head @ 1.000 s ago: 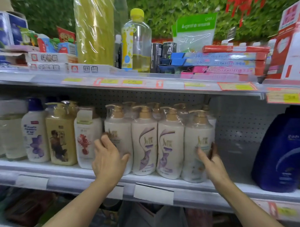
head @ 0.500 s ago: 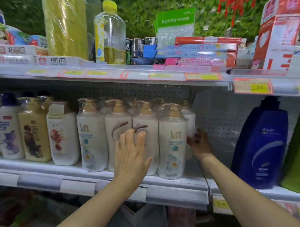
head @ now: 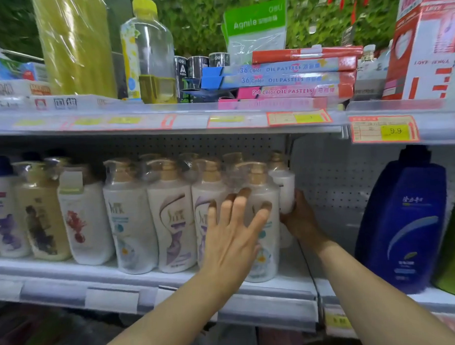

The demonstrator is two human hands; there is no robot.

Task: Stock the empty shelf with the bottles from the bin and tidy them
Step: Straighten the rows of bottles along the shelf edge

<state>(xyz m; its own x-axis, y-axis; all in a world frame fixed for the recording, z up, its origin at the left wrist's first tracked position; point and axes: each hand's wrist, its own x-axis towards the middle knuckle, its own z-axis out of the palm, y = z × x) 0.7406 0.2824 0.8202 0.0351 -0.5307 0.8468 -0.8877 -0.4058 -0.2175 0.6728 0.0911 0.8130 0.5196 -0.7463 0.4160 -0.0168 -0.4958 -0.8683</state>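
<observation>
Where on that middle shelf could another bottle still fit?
The open stretch lies between the right hand, at the rear white bottle, and the blue bottle. Left of that it is crowded: white pump bottles stand side by side under the left hand.

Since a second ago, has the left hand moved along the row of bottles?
Yes. The left hand has moved right along the row, from the leftmost white pump bottle to the rightmost front bottle.
</observation>
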